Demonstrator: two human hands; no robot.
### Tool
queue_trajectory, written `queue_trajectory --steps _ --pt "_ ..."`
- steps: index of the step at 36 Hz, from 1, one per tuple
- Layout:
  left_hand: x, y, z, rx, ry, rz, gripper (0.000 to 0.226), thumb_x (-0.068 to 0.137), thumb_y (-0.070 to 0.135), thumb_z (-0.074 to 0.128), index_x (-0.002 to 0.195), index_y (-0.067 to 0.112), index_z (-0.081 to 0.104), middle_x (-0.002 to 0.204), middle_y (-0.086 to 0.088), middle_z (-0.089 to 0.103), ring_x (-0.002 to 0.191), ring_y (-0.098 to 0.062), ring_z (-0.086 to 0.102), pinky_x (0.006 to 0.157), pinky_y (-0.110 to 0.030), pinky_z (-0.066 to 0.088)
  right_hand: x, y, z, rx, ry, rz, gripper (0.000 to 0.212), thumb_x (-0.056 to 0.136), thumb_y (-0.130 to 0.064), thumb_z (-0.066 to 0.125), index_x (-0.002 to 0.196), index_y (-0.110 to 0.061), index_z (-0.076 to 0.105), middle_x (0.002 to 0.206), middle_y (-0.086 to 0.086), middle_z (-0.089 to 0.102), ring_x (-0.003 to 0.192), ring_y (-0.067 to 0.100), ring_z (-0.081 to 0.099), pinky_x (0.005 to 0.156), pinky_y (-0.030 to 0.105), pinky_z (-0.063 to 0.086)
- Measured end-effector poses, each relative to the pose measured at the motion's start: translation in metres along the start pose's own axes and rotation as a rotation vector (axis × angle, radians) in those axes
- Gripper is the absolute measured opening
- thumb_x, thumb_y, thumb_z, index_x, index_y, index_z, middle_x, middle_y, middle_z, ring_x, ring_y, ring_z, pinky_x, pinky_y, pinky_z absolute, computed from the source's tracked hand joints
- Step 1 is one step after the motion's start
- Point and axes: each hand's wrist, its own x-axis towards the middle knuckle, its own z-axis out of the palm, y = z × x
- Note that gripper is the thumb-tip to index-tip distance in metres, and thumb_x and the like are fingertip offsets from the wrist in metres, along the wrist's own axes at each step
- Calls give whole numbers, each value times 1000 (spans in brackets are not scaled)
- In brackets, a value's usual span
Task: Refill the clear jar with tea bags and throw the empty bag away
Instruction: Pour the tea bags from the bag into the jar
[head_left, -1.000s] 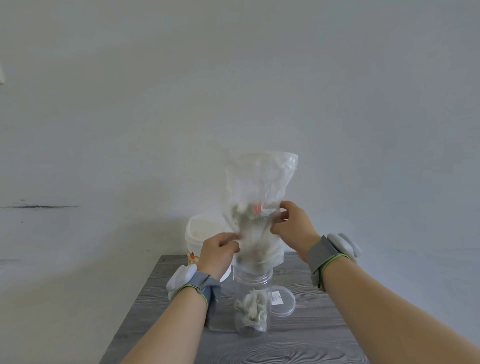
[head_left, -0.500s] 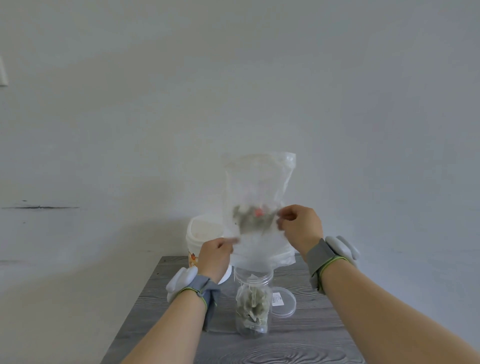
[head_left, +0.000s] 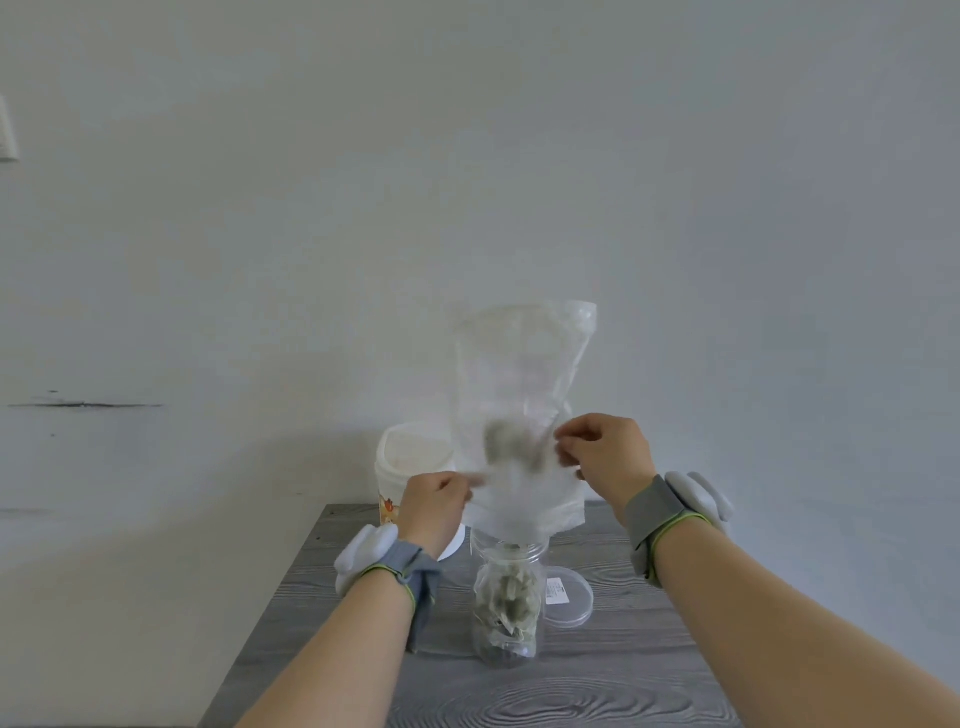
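A clear plastic bag hangs upside down, its mouth over the open top of the clear jar. My left hand pinches the bag's lower left edge. My right hand pinches its right side a bit higher. A few tea bags sit blurred inside the bag between my hands. The jar stands upright on the grey wooden table and holds several tea bags, filling most of it.
The jar's clear lid lies flat on the table just right of the jar. A white bucket stands at the table's back edge, behind my left hand. A plain wall fills the background.
More tea bags have dropped from the bag into the jar, which is now fuller. The clump left in the bag has slid lower. My hands have shifted only slightly.
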Motion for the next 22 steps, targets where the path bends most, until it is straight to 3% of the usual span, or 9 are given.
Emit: queue_trajectory --steps 6,11,15,18,22 --pt "4 -3 -11 -66 66 -33 34 91 2 44 95 11 77 67 3 57 61 -10 44 60 -26 37 0 -3 -6 31 11 3 29 86 -3 58 70 -25 66 78 9 75 84 26 72 86 45 56" --pt "0 -2 -5 -33 26 -30 34 92 4 44 97 11 77 67 3 57 59 -11 42 59 -27 37 -2 -2 2 20 -32 -10 28 86 -4 59 70 -25 67 73 8 74 84 28 71 85 46 56" --pt "2 -2 -12 -25 38 -40 34 92 5 44 100 11 76 71 4 59 63 -10 46 59 -24 39 0 -3 -4 45 -4 7 28 86 -3 58 71 -24 67 77 9 74 75 22 69 86 43 57" --pt "2 0 -15 -29 21 -57 34 91 7 45 99 15 77 73 4 59 65 -11 47 49 -20 35 2 -2 -7 64 -5 26 26 87 -2 58 72 -22 68 80 11 74 73 20 68 84 42 57" --pt "4 5 -15 -127 19 -63 34 88 2 46 100 10 76 67 0 56 61 -12 44 53 -24 33 5 -1 -6 110 -15 57 21 89 -1 56 82 -14 71 78 11 72 70 21 65 74 39 57"
